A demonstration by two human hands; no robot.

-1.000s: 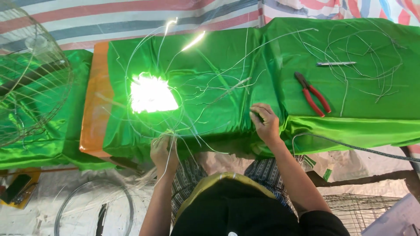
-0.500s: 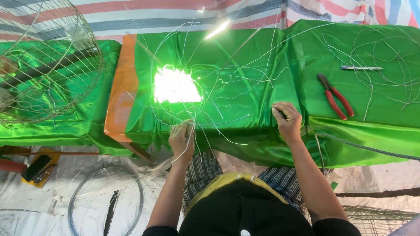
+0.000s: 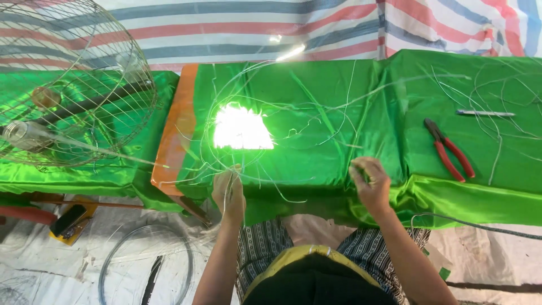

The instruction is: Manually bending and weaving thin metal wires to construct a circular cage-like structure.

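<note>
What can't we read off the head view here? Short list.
- Green cloth, head view: a glare patch washes out the wires there.
- Left hand: the wire in its fingers is too thin to follow.
- Right hand: back of hand hides any grip.
- Wire cage: cut off by the left edge.

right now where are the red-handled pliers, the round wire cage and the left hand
red-handled pliers [image 3: 450,151], head view, on the red handles.
round wire cage [image 3: 73,85], head view, on its wire ribs.
left hand [image 3: 228,192], head view, on the back of the hand.
</note>
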